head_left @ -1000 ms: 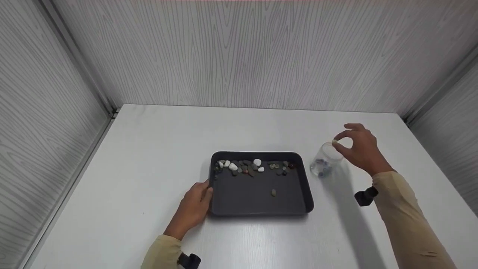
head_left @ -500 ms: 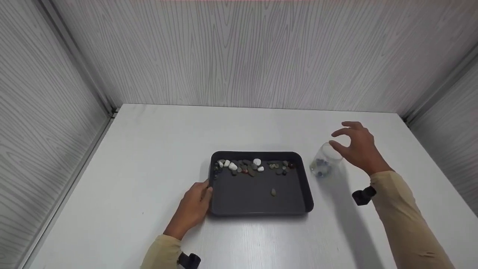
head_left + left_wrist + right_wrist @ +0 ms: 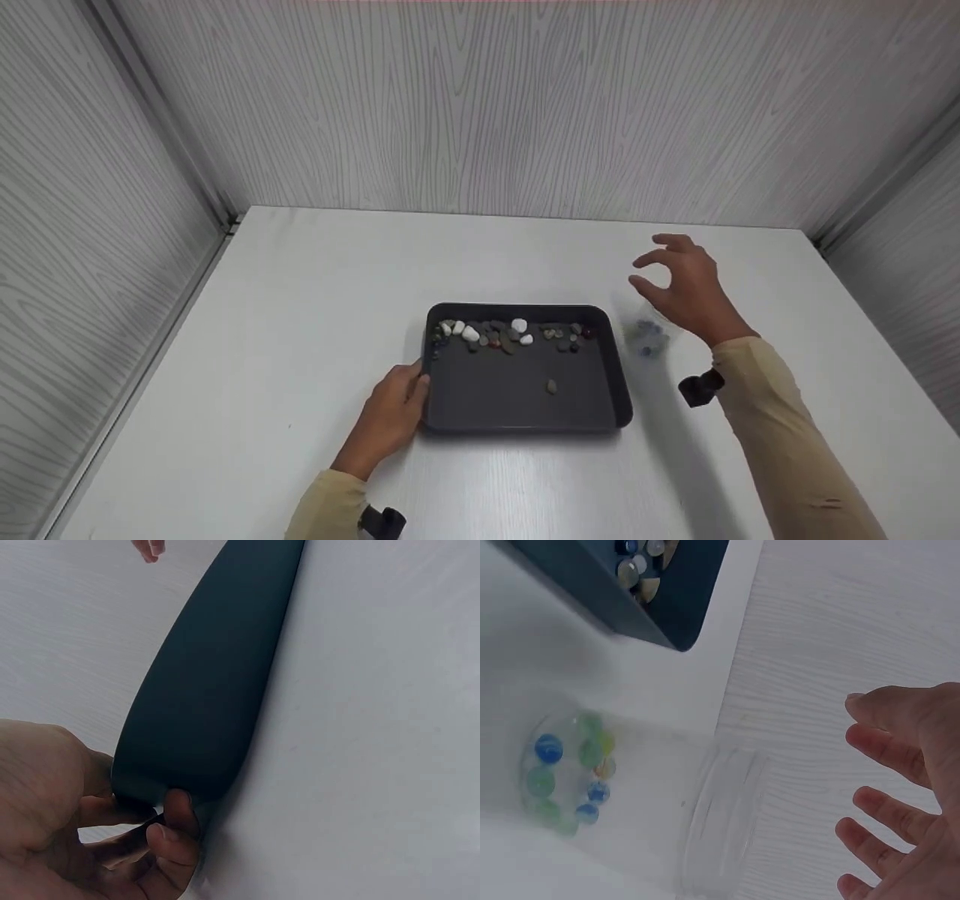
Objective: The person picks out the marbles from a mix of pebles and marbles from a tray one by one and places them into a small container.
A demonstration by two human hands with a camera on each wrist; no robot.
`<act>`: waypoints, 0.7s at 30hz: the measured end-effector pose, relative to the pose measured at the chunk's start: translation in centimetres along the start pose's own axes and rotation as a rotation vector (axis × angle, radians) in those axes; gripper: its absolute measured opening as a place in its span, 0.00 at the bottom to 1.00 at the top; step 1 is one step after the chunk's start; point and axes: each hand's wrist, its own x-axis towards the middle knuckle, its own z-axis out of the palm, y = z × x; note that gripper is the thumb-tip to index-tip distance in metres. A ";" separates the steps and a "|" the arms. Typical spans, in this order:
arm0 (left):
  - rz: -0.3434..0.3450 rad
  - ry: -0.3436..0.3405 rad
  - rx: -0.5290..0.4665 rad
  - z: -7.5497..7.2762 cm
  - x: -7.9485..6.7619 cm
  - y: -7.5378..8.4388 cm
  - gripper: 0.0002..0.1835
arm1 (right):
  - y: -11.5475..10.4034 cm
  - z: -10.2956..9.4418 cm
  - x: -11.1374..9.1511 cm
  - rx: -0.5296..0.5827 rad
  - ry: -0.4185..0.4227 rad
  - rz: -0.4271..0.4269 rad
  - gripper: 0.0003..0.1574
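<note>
A dark grey tray [image 3: 487, 401] lies on the table. My left hand [image 3: 386, 412] grips its near-left side; in the left wrist view curled fingertips [image 3: 180, 814] sit against the tray's outer wall. Inside, pebbles and marbles gather along the far side, white stones [image 3: 470, 334] among them, while one greenish-brown pebble [image 3: 551, 386] lies apart nearer the front. To the tray's right stands a clear jar [image 3: 656, 802] with blue and green marbles [image 3: 549, 749] at its bottom. Over the jar hovers my right hand [image 3: 686, 289], thumb and fingers spread, holding nothing.
The white tabletop [image 3: 225, 360] surrounds the tray and jar. A grey wood-grain panel [image 3: 465, 112] rises behind the table, with side panels at left and right. A black wrist camera [image 3: 701, 388] juts from the right sleeve.
The right thumb and forefinger have parted and released the small pale thing pinched at the jar's mouth. That hand has then shifted left and slightly back. The left hand stays put.
</note>
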 end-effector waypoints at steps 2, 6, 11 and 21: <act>-0.005 0.002 0.001 0.0 0.0 0.1 0.24 | -0.9 0.7 0.6 0.003 -0.007 -0.013 0.11; -0.005 0.008 0.006 0.1 0.0 0.0 0.24 | -3.2 2.4 1.6 -0.001 -0.035 -0.041 0.11; 0.011 0.014 0.011 0.3 0.0 0.1 0.23 | -6.0 5.0 2.3 0.000 -0.083 -0.102 0.12; -0.013 -0.016 0.016 0.5 -0.1 0.4 0.25 | -9.5 9.6 2.4 0.001 -0.167 -0.227 0.11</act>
